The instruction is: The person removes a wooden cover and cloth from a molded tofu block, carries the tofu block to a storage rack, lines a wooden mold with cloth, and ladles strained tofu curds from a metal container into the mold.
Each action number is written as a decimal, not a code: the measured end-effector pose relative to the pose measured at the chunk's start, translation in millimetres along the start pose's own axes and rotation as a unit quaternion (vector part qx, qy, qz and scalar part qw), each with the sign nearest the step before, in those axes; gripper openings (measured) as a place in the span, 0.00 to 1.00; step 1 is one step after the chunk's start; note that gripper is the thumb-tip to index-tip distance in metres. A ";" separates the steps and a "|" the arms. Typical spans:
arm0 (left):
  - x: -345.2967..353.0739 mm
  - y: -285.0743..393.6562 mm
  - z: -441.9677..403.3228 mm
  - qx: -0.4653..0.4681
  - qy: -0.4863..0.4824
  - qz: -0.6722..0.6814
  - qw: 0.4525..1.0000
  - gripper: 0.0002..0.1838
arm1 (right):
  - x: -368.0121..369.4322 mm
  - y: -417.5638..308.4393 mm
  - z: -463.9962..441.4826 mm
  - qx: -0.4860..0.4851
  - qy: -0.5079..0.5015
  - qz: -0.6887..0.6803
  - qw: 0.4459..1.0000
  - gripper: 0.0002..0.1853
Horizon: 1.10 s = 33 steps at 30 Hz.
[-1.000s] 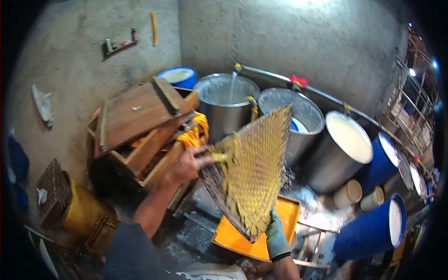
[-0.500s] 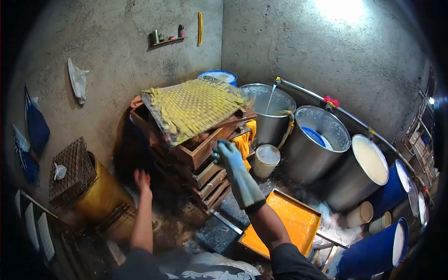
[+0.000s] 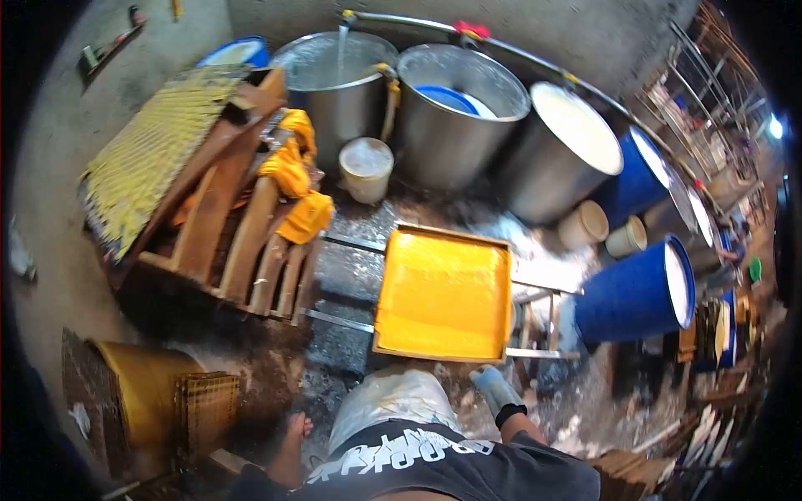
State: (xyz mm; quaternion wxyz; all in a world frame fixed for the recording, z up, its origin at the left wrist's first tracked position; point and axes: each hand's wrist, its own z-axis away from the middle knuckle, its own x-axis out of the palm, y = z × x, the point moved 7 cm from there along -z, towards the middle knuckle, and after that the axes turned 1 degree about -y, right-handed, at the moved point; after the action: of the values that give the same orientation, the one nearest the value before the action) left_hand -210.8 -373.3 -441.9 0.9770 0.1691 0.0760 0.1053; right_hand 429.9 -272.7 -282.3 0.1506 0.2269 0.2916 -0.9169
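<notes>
Head view: right hand (image 3: 494,388) near tray edge (image 3: 447,358), left hand (image 3: 297,426) over floor (image 3: 280,359).

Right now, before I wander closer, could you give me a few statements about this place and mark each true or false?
1. The right hand wears a glove. True.
2. The left hand is gloved too. False: it is bare.
3. The right hand has the yellow woven mat in its grip. False: the mat lies on top of the stacked wooden boxes.
4. A stream of liquid falls from a tap into a steel drum. True.
5. The orange cloth hangs from the steel drum. False: it is draped on the wooden boxes.
</notes>
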 end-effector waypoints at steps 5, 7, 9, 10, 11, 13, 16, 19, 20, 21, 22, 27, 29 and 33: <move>166.0 123.9 -21.7 0.100 -0.016 -0.165 0.981 0.12 | -66.6 102.7 -110.5 0.014 0.163 0.052 0.985 0.24; 230.3 154.9 -32.7 0.130 -0.040 -0.174 0.975 0.14 | -86.7 105.4 -125.5 0.042 0.167 0.071 0.983 0.27; 283.3 168.7 -49.9 0.137 -0.027 -0.224 0.965 0.16 | -101.4 117.1 -153.2 0.133 0.174 0.092 0.971 0.31; 305.2 174.6 -63.2 0.151 -0.019 -0.270 0.951 0.18 | -103.4 129.1 -172.3 0.143 0.168 0.152 0.963 0.36; 322.9 173.0 -77.6 0.142 -0.013 -0.277 0.950 0.18 | -100.8 140.5 -197.0 0.150 0.158 0.151 0.964 0.36; 349.5 176.8 -94.6 0.260 0.148 -0.520 0.800 0.22 | -79.9 181.5 -249.7 0.104 0.055 0.104 0.988 0.36; 372.7 158.7 -98.4 0.220 0.177 -0.509 0.813 0.23 | -61.8 207.8 -278.9 0.114 0.019 0.120 0.986 0.31; 371.7 165.8 -96.4 0.131 0.176 -0.504 0.836 0.20 | -59.9 200.2 -269.9 0.131 0.040 0.127 0.982 0.26; 370.3 164.9 -103.5 0.109 0.166 -0.541 0.817 0.18 | -61.0 200.6 -264.4 0.160 0.040 0.130 0.978 0.26; 366.7 164.4 -108.8 0.109 0.166 -0.545 0.815 0.18 | -62.0 201.4 -259.5 0.186 0.044 0.134 0.972 0.25; 364.3 163.5 -113.5 0.113 0.171 -0.536 0.819 0.18 | -63.2 195.8 -257.3 0.184 0.050 0.156 0.969 0.24; 354.8 180.4 -115.8 0.154 0.206 -0.536 0.805 0.18 | -39.8 198.2 -247.8 0.198 0.010 0.168 0.966 0.24; 342.0 177.4 -126.8 0.124 0.129 -0.519 0.836 0.19 | -38.5 195.7 -240.3 0.201 0.014 0.165 0.966 0.26; 393.3 254.0 -53.9 0.373 0.168 -0.550 0.728 0.28 | -92.3 141.6 -249.6 0.024 0.211 0.188 0.959 0.27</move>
State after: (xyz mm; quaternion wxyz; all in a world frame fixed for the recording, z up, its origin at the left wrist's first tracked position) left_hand 113.6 -31.4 -448.5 0.6933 0.4281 0.3521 -0.4605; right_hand 648.3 -220.0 -483.2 0.2500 0.4699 0.2469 -0.8098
